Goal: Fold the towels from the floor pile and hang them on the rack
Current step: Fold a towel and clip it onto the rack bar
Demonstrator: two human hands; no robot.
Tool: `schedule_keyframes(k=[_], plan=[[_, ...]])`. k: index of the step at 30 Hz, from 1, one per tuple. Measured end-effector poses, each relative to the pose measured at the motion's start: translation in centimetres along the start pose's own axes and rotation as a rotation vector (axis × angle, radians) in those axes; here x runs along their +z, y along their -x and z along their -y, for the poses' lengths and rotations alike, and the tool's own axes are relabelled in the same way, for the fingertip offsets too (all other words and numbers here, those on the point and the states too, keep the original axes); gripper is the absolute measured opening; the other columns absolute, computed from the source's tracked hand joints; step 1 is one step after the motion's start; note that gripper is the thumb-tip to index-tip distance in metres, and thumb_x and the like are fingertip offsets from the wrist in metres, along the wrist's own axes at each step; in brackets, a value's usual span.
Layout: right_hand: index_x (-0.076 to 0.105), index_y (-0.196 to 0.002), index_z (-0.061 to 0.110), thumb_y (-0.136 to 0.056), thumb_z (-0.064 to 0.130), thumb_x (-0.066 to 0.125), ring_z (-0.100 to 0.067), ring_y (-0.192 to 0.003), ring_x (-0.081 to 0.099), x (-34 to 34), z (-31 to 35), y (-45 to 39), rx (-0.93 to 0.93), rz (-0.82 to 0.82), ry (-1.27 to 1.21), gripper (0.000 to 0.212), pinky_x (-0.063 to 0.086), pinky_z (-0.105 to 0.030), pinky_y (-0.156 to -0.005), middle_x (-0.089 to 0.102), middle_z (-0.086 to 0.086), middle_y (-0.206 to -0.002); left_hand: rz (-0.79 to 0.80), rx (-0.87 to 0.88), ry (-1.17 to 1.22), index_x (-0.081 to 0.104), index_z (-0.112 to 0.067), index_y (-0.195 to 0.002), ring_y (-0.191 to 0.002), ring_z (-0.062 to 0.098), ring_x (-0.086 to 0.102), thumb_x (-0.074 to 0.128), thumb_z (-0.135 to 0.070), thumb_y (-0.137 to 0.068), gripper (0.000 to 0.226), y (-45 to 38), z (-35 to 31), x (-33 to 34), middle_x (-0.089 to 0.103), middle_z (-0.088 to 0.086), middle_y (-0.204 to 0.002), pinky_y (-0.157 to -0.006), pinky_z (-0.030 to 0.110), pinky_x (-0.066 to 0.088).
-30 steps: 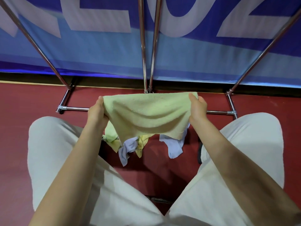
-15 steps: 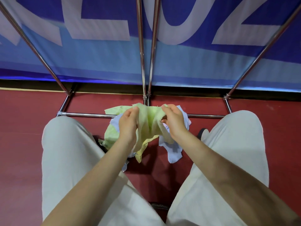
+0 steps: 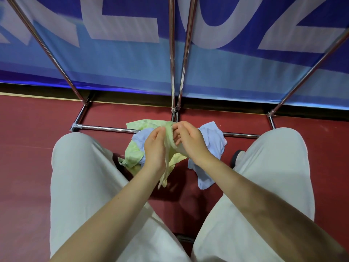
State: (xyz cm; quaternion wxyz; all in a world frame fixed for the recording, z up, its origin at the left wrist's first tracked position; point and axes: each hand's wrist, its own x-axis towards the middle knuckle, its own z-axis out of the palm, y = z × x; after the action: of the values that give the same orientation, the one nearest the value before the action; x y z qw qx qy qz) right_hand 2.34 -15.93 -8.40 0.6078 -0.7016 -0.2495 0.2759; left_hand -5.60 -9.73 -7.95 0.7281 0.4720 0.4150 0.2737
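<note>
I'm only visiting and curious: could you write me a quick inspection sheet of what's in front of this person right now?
Surface: red floor.
Job's things: yellow-green towel held folded between both hands; pile of green and pale blue towels on the floor beneath; chrome rack, no towel seen on it.
Clutter: nothing seen.
Hands: left hand and right hand both grip the towel.
Cables: nothing seen.
Surroundings: blue banner behind the rack; person's pale trousers.

Even bright indoor light; soft shadow under pile (image 3: 170,188); slight blur upper left; wide-angle bending at edges.
</note>
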Motion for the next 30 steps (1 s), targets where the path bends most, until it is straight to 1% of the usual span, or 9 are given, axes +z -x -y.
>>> schedule_keyframes(k=[5,8,12,16,19,21,25,27,30], plan=[[0.064,-0.091,0.016,-0.088,0.005,0.059,-0.006,-0.070,0.052,-0.2,-0.6,-0.6,-0.178,0.039,0.228,0.013,0.046,-0.022,-0.070,0.056,0.007,-0.078,0.021,-0.026,0.034,0.059,-0.007,-0.089,-0.078,0.020,0.047,0.045,-0.012,-0.099,0.018,-0.5,-0.4,-0.3,0.052,0.010,-0.089,-0.067,0.027,0.040],[0.065,-0.092,0.013,-0.083,0.008,0.066,-0.001,-0.075,0.049,-0.4,-0.7,-1.3,-0.310,-0.014,0.334,0.010,0.037,-0.012,-0.071,0.049,0.014,-0.085,0.075,-0.035,0.062,0.063,0.007,-0.100,-0.077,0.014,0.056,0.045,-0.008,-0.096,0.024,-0.3,-0.7,0.0,0.061,0.011,-0.086,-0.060,0.019,0.046],[0.068,-0.106,0.017,-0.084,0.016,0.068,0.002,-0.087,0.047,-0.7,-0.9,-1.7,-0.403,-0.081,0.427,0.023,0.038,-0.009,-0.079,0.048,0.011,-0.097,0.099,-0.043,0.152,0.067,-0.004,-0.086,-0.062,0.006,0.060,0.048,-0.006,-0.094,0.020,-0.5,-1.3,0.7,0.064,-0.001,-0.068,-0.056,0.016,0.047],[0.072,-0.093,0.012,-0.084,0.023,0.066,-0.005,-0.095,0.047,-1.3,-1.0,-2.0,-0.462,-0.199,0.454,0.016,0.039,-0.015,-0.086,0.053,0.008,-0.097,0.117,-0.063,0.124,0.068,-0.011,-0.076,-0.067,0.008,0.057,0.054,-0.009,-0.092,0.022,-0.6,-0.9,1.5,0.062,-0.003,-0.068,-0.063,0.021,0.046],[0.069,-0.083,0.009,-0.085,0.019,0.065,-0.011,-0.090,0.055,-2.0,-1.1,-2.0,-0.444,-0.205,0.426,0.011,0.045,-0.025,-0.083,0.059,0.003,-0.091,0.161,-0.092,0.132,0.069,-0.013,-0.075,-0.071,0.009,0.058,0.054,-0.011,-0.093,0.023,-0.4,-0.4,2.1,0.063,-0.004,-0.068,-0.068,0.024,0.047],[0.067,-0.082,0.008,-0.086,0.014,0.064,-0.005,-0.084,0.055,-2.4,-1.0,-1.7,-0.396,-0.191,0.388,0.008,0.045,-0.023,-0.079,0.059,0.003,-0.088,0.134,-0.083,0.062,0.068,-0.013,-0.078,-0.075,0.011,0.056,0.054,-0.014,-0.093,0.021,-0.8,0.1,2.3,0.062,-0.004,-0.071,-0.071,0.027,0.045],[0.065,-0.079,0.010,-0.086,0.011,0.065,-0.004,-0.077,0.053,-3.1,-0.9,-1.1,-0.288,-0.203,0.300,0.008,0.043,-0.019,-0.073,0.059,-0.003,-0.083,0.044,-0.029,-0.231,0.044,-0.019,-0.062,-0.054,0.009,0.033,0.045,-0.025,-0.099,0.037,-0.8,0.4,2.8,0.037,-0.012,-0.053,-0.055,0.026,0.030],[0.066,-0.078,0.011,-0.087,0.010,0.066,-0.007,-0.076,0.055,-3.2,-0.7,-0.8,-0.198,-0.203,0.210,0.009,0.044,-0.020,-0.071,0.061,-0.007,-0.085,0.107,0.034,-0.290,0.049,-0.018,-0.065,-0.051,0.005,0.037,0.046,-0.025,-0.100,0.036,-0.4,0.5,2.8,0.041,-0.013,-0.051,-0.051,0.020,0.033],[0.067,-0.080,0.012,-0.088,0.010,0.064,-0.007,-0.074,0.057,-3.3,-0.5,-0.3,-0.106,-0.173,0.121,0.009,0.043,-0.015,-0.068,0.065,-0.007,-0.084,0.171,0.102,-0.342,0.055,-0.018,-0.070,-0.056,0.000,0.044,0.049,-0.021,-0.099,0.030,0.0,0.9,2.5,0.050,-0.014,-0.056,-0.056,0.018,0.036]])
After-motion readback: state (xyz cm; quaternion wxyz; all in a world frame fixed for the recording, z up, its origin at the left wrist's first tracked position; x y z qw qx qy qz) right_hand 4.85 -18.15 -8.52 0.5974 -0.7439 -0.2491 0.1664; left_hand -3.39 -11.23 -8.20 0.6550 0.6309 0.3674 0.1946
